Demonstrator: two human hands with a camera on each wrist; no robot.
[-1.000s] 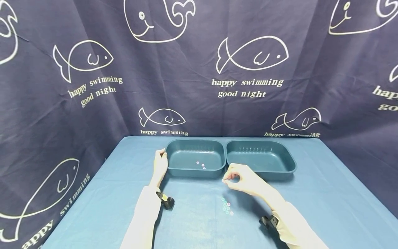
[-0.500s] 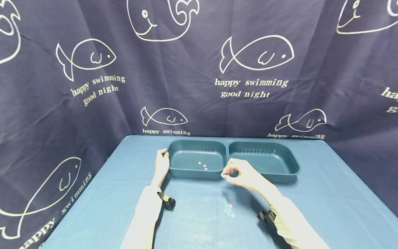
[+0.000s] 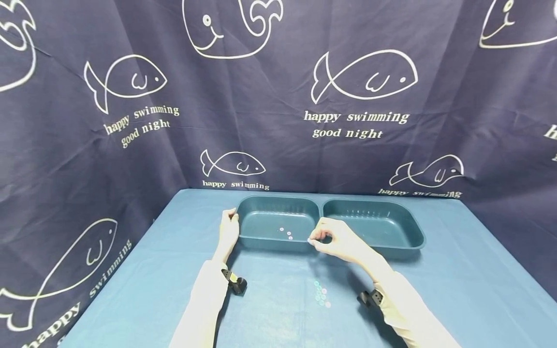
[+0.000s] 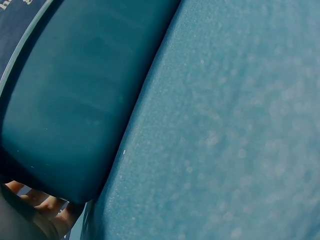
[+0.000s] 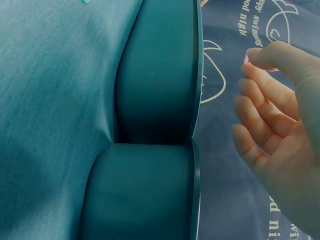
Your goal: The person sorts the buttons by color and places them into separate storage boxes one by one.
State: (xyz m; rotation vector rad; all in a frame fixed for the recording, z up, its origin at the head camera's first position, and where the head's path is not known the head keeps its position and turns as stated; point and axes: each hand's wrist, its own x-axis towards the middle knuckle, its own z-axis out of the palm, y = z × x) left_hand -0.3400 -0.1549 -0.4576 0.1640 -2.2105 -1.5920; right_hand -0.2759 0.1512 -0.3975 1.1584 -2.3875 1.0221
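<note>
The right hand (image 3: 340,240) pinched a small pink piece (image 5: 246,59) between thumb and index finger; its remaining fingers were loosely bent. In the head view, its fingertips appeared at the near right corner of the left tray (image 3: 270,245); in the right wrist view, the hand stood clear of the tray rims. The left hand (image 3: 228,232) gripped the left end of the same tray, with its fingers bent against the end wall. The two hands were well apart. Three small pinkish ring-like pieces (image 3: 289,233) lay inside the left tray, toward its near right part. The right tray (image 3: 398,253), of matching dark teal and rounded rectangular form, was positioned end to end with the left tray, the adjoining ends meeting. A loose cluster of green pieces (image 3: 322,303) and two pink pieces (image 3: 328,305) lay on the worktop (image 3: 270,304), on the near side of the trays and between the forearms. Each wrist carried a black device, one on the left (image 3: 239,286) and one on the right (image 3: 369,298), below pale sleeves (image 3: 197,304). A blue cloth covered the worktop. Behind it hung a dark blue curtain (image 3: 278,121) printed with white fish and whale outlines and the words "happy swimming" and "good night".
</note>
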